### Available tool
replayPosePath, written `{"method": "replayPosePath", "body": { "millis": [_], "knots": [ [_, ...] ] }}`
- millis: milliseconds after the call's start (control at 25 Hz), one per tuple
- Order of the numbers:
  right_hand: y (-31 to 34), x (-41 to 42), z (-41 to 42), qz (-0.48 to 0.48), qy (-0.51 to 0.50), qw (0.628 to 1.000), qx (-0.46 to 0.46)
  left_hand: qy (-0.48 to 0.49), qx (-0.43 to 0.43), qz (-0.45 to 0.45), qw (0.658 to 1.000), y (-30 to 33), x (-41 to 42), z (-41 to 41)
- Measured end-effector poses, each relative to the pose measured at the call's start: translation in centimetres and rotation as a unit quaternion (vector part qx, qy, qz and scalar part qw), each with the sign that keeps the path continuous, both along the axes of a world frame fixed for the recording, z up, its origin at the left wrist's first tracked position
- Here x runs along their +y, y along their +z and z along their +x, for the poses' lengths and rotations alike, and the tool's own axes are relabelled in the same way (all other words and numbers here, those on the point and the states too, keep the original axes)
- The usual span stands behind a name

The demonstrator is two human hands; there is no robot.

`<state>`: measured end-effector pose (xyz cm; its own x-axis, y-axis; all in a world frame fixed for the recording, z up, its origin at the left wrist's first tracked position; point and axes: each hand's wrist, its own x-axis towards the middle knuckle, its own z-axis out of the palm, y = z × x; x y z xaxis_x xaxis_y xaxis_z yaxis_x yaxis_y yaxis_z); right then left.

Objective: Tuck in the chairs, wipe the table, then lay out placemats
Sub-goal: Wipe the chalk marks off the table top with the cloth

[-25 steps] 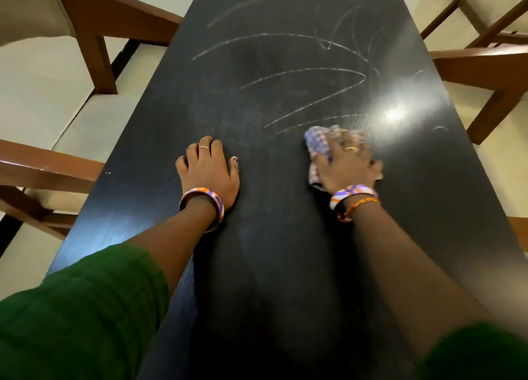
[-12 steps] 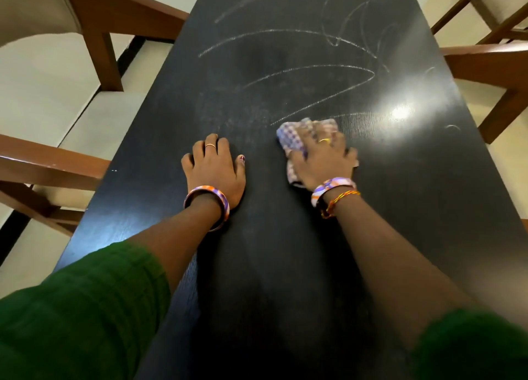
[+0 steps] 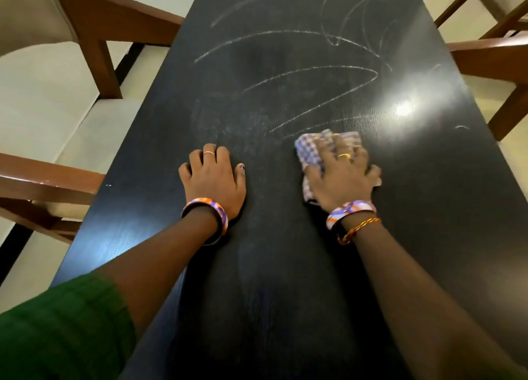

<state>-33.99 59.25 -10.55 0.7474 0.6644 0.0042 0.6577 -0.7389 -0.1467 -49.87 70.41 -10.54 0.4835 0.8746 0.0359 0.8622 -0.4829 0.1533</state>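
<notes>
Right hand [image 3: 341, 177] presses checked cloth [image 3: 310, 151] flat, left hand [image 3: 213, 179] empty, open on counter [image 3: 285, 294]; risk: chalk marks [image 3: 300, 77] smear, not lift.

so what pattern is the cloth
A purple-and-white check, seen in the head view: cloth under the right hand.

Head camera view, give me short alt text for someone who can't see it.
A person's right hand presses a checked cloth onto a dark table, just below white chalk-like scribbles, while the left hand rests flat beside it. Wooden chairs stand along both sides.
</notes>
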Motion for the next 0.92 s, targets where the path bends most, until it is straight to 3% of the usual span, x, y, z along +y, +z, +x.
{"method": "replayPosePath", "body": {
  "millis": [80, 280, 360, 480, 600, 680, 800, 920],
  "knots": [
    [-0.1, 1.1, -0.3, -0.006, 0.046, 0.999, -0.015, -0.003, -0.01, 0.006, 1.0, 0.2, 0.7, 0.7],
    [0.7, 2.8, 12.0, 0.016, -0.179, 0.983, 0.033, -0.041, -0.04, -0.021, 0.998, 0.0, 4.2, 3.2],
    [0.5, 3.4, 13.0, 0.015, -0.193, 0.98, 0.039, -0.036, -0.015, -0.027, 0.999, -0.3, 5.1, 3.9],
    [-0.5, 3.9, 7.4, 0.016, -0.021, 1.0, 0.013, -0.038, -0.011, -0.026, 0.999, -0.6, 5.3, 3.9],
    [-0.6, 0.8, 2.4, -0.001, 0.146, 0.989, -0.019, -0.034, -0.019, -0.035, 0.999, -0.6, 5.3, 3.8],
    [-0.2, -0.6, 5.3, -0.014, 0.088, 0.996, -0.031, -0.035, -0.019, -0.036, 0.999, -0.6, 5.3, 3.9],
    [0.4, 0.7, 12.7, -0.01, -0.103, 0.995, 0.01, -0.034, -0.019, -0.031, 0.999, -0.8, 5.4, 3.9],
    [0.0, 6.3, 13.5, 0.011, -0.088, 0.996, 0.032, -0.036, -0.015, -0.035, 0.999, -0.7, 5.5, 4.0]
  ]
}}
